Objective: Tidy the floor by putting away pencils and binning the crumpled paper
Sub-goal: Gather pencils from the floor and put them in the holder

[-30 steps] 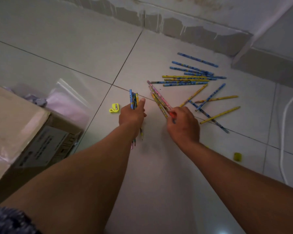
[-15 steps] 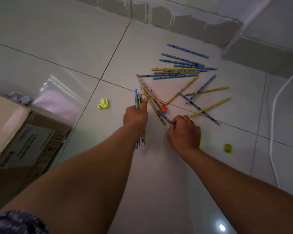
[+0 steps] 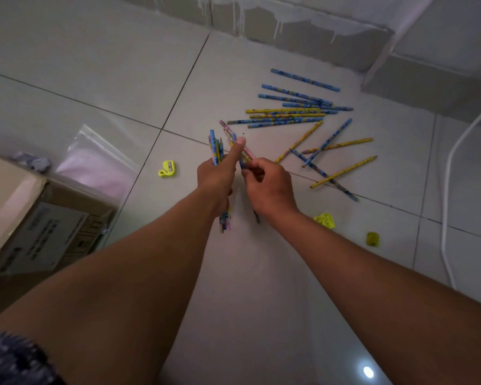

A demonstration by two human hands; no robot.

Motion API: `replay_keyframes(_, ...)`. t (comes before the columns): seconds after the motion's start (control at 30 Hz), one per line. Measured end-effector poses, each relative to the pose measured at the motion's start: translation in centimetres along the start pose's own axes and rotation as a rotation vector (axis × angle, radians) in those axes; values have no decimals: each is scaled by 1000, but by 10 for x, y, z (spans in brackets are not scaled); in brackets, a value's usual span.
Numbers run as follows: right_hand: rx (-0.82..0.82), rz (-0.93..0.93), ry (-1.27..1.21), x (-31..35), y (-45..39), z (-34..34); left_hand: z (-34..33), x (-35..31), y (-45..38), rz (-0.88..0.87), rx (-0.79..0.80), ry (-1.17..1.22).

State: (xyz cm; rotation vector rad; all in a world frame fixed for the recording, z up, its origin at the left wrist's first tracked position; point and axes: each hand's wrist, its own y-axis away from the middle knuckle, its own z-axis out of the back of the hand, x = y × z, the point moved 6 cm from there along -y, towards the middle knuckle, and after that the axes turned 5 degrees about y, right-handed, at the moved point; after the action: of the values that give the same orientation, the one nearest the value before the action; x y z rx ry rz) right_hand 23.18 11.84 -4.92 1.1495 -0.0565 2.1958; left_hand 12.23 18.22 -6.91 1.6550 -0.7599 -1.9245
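My left hand (image 3: 216, 176) is closed around a bundle of pencils (image 3: 214, 147), blue and yellow, their ends sticking out above and below the fist. My right hand (image 3: 270, 184) grips a few more pencils (image 3: 245, 155), pink and blue, and holds them against my left thumb. Several loose blue and yellow pencils (image 3: 295, 115) lie scattered on the tile floor beyond both hands. A crumpled yellow paper (image 3: 325, 220) lies just right of my right wrist. Crumpled grey paper (image 3: 36, 162) shows at the left, behind the box.
A cardboard box (image 3: 39, 226) stands at the left with a clear plastic bag (image 3: 100, 159) beside it. A yellow sharpener (image 3: 167, 168) lies left of my hands, another yellow-green sharpener (image 3: 372, 239) at the right. A white cable (image 3: 447, 190) runs along the right side.
My right hand has lifted a few pencils off the floor and brought them up against the bundle in my left hand. The left hand has risen slightly.
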Motion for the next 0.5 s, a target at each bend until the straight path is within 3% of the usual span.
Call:
replay_keyframes(0.23,8,0,-52,0,-2,-7,3,-3,-8,-74,-2,-48)
replay_keyframes(0.5,-25,35,573,-17,7,-3,24,6,-27,-90,-126,-19)
